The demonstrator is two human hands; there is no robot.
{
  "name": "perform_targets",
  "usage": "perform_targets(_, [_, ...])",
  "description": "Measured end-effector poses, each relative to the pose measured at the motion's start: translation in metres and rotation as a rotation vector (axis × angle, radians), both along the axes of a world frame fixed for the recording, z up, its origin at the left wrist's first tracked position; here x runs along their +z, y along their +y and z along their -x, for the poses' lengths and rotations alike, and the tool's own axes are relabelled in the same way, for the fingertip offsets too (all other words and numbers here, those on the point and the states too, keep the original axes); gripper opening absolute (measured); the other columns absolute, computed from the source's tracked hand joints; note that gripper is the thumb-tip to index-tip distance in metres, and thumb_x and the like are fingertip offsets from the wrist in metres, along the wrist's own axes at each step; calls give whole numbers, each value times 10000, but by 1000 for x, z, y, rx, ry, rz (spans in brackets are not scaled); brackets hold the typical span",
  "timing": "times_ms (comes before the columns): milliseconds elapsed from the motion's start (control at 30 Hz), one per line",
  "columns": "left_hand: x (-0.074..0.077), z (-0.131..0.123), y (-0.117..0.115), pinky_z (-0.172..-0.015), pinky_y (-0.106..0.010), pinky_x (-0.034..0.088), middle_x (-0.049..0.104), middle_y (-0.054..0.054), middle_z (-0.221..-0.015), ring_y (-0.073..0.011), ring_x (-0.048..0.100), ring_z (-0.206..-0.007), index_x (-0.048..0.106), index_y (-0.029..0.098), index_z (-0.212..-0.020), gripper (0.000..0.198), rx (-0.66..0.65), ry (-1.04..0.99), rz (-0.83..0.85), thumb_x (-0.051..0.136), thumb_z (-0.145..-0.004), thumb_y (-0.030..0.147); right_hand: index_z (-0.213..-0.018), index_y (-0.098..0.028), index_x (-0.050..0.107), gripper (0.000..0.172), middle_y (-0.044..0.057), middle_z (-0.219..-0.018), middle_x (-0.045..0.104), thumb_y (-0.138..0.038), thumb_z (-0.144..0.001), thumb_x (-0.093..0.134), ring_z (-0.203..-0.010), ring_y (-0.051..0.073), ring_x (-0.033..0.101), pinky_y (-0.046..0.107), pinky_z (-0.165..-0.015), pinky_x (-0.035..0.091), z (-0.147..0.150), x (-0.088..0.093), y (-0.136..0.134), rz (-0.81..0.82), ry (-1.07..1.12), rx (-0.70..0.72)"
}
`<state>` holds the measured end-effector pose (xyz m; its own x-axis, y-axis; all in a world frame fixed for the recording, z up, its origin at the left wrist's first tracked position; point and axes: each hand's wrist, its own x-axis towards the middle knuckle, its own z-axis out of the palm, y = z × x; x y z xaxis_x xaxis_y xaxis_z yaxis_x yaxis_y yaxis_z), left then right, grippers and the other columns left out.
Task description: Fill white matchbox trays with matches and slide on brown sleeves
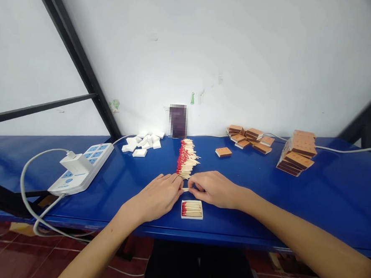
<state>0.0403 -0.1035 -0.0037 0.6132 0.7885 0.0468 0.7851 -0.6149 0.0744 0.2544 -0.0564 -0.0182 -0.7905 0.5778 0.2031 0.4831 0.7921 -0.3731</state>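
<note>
On the blue table [264, 194] lies a long row of red-tipped matches [186, 158]. At its near end my left hand [158, 196] and my right hand [212, 189] meet, fingers pinched together on a small bunch of matches [185, 189] held between them. Just below the hands sits a white open tray [192, 209] filled with matches, heads to the left.
A heap of empty white trays [143, 144] lies back left, beside a white and blue power strip [83, 166] with a plug and cable. Orange matchbox sleeves [250, 138] lie back right, with a taller stack [297, 158] further right. A dark frame bar rises on the left.
</note>
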Motion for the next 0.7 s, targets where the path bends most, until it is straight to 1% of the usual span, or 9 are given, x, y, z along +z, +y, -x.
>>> perform_targets(67, [5,0,-4,-814,-358,428,605,-63,-990,-213,571,-860,525,181,-964,257,-15,-55,21,318,-1050,306,-804,-186,610,71,-54,-617,527,-189,-864,573,-552,91,427,234,-569,294,-3,9,-4,53,17,-22])
perform_targets(100, [7,-1,-7,-809,-345,429,604,-55,-982,-206,570,-854,522,185,-963,247,-32,-82,40,323,-1049,303,-783,-186,608,50,-64,-603,519,-169,-828,595,-542,83,430,225,-569,307,-5,12,-5,92,26,-6])
perform_targets(233, [10,-4,-21,-789,-306,427,606,-25,-946,-181,570,-834,519,200,-936,214,-93,-156,128,352,-1041,283,-762,-183,629,33,-83,-567,472,-156,-753,644,-500,62,424,191,-524,329,-12,21,-12,264,21,117])
perform_targets(367, [4,-6,-23,-796,-289,426,615,-9,-968,-177,573,-872,533,217,-952,177,-53,-212,186,391,-1031,286,-768,-175,655,28,-81,-565,484,-161,-744,661,-499,59,432,187,-536,345,-11,19,-14,262,14,152])
perform_targets(467, [4,0,-26,-785,-279,431,625,-9,-1002,-178,575,-888,547,229,-1014,168,18,-293,220,447,-1013,365,-778,-169,659,24,-76,-559,500,-190,-766,655,-490,62,441,200,-554,356,-9,17,-15,245,5,175])
perform_targets(533, [8,9,-38,-766,-277,436,630,-10,-951,-172,568,-839,552,225,-1005,220,111,-364,202,455,-1002,423,-788,-169,657,49,-78,-549,492,-217,-776,656,-482,66,440,207,-559,359,-10,16,-15,239,10,179])
perform_targets(600, [9,19,-60,-726,-271,441,610,-6,-820,-159,539,-744,551,214,-894,288,193,-434,185,427,-1002,450,-791,-173,644,52,-84,-542,472,-222,-776,657,-479,66,430,207,-558,356,-11,16,-15,232,28,164])
perform_targets(633, [8,22,-73,-708,-262,447,602,-5,-780,-156,535,-727,551,212,-835,313,157,-467,231,435,-995,456,-787,-175,634,44,-86,-540,462,-215,-777,651,-478,66,422,206,-555,352,-11,16,-14,229,38,154])
perform_targets(700, [-5,23,-99,-716,-240,466,642,0,-784,-147,571,-741,603,228,-839,297,-37,-490,447,465,-986,447,-766,-180,613,28,-87,-539,447,-194,-781,632,-481,67,407,208,-549,340,-12,16,-14,213,47,140])
